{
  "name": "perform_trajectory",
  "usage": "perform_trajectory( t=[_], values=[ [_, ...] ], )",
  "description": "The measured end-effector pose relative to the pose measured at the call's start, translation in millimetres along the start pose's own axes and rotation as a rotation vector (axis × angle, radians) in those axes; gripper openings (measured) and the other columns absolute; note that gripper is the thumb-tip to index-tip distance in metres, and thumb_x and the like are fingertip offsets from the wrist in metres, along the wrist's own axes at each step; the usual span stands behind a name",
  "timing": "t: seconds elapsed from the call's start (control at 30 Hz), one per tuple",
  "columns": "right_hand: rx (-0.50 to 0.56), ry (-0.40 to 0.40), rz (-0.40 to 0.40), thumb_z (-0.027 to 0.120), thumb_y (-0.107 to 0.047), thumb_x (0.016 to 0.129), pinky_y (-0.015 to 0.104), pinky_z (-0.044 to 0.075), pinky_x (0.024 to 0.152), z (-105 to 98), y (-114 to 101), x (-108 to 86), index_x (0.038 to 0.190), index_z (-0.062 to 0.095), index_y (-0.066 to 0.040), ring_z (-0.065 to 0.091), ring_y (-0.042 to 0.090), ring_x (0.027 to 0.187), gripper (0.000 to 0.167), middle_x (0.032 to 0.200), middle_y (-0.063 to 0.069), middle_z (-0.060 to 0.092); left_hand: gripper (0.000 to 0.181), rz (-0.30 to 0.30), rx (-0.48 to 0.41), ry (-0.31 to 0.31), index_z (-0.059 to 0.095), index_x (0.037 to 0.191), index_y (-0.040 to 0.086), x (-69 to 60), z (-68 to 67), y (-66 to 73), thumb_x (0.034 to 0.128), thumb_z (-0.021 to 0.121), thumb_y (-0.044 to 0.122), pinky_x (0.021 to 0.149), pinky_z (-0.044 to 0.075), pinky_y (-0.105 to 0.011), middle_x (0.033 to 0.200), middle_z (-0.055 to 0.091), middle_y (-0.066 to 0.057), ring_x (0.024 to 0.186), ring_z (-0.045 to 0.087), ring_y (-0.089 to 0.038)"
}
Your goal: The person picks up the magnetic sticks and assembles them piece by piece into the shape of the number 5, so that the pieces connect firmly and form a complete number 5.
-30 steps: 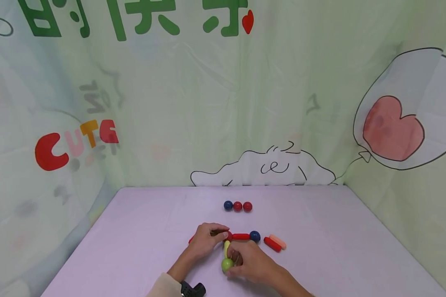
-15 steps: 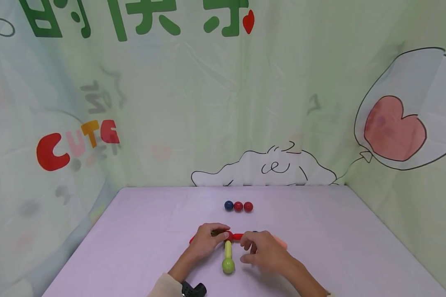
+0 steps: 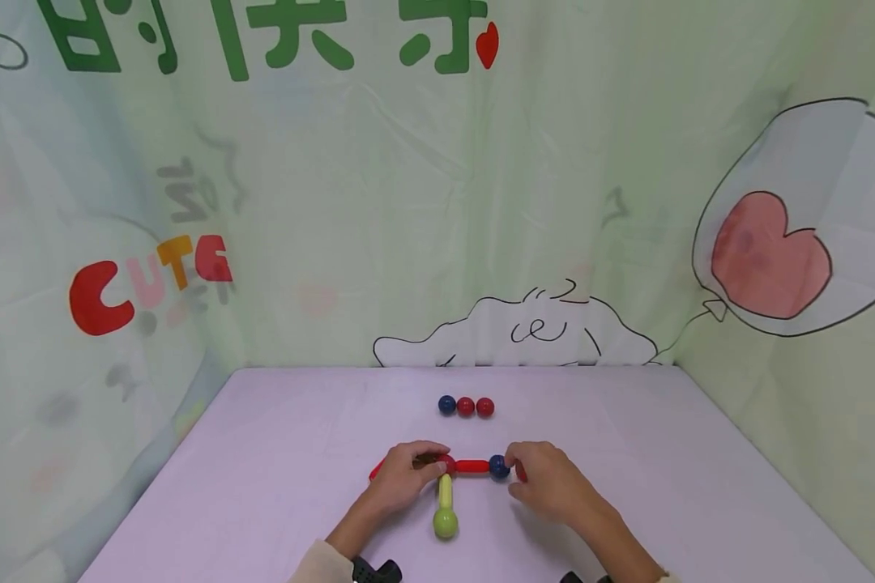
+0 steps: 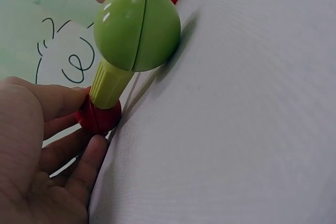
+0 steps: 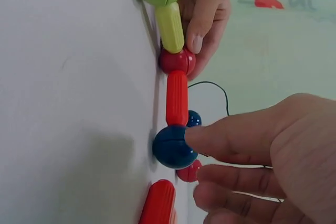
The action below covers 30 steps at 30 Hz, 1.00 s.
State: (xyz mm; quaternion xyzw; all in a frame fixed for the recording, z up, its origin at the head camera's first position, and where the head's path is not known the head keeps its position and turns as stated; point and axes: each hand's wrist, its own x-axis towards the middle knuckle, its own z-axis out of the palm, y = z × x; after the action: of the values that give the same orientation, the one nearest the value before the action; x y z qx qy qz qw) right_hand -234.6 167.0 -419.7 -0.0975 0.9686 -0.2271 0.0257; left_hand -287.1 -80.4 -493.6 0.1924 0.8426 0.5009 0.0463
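Note:
My left hand pinches the red ball at the joint of a ball-and-stick piece. From that ball a yellow-green stick runs toward me to a green ball. A red stick extends right to a blue ball. My right hand is at the blue ball's right side; in the right wrist view its thumb overlaps the ball, the other fingers loosely bent beside it. Another red piece shows partly behind my left hand.
One blue ball and two red balls sit in a row farther back on the lilac table. A loose red stick lies just past the blue ball, partly behind my right hand in the head view. Printed curtains surround the table.
My right hand has let go of the green ball and moved right and away from me to the blue ball. My left hand has stayed on the red ball.

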Motion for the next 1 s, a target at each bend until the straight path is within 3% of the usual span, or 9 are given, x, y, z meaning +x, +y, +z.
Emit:
perform_trajectory(
  t=[0.27,1.0],
  values=[
    [-0.081,-0.001,0.069,0.081,-0.003,0.081,0.037,0.058,0.074,4,11,5.8,0.102,0.07,-0.006,0.056,0.017,0.076,0.024,0.084,0.002,0.063,0.028,0.013,-0.021,-0.006,0.072,0.124,0.016,0.8,1.4,-2.7,0.0976,0.068,0.024,0.091,0.052,-0.033,0.111,0.071,0.007,0.1,0.063,-0.012],
    [-0.105,-0.051,0.137,0.078,-0.004,0.083,0.032,0.055,0.063,13,13,4.4,0.084,0.067,-0.006,0.054,0.018,0.065,0.011,0.07,0.003,0.058,0.026,0.044,-0.016,-0.002,0.072,0.122,0.01,0.7,0.8,-1.2,0.0982,0.066,0.019,0.084,0.052,-0.025,0.108,0.072,0.006,0.095,0.064,-0.01]
  ],
)
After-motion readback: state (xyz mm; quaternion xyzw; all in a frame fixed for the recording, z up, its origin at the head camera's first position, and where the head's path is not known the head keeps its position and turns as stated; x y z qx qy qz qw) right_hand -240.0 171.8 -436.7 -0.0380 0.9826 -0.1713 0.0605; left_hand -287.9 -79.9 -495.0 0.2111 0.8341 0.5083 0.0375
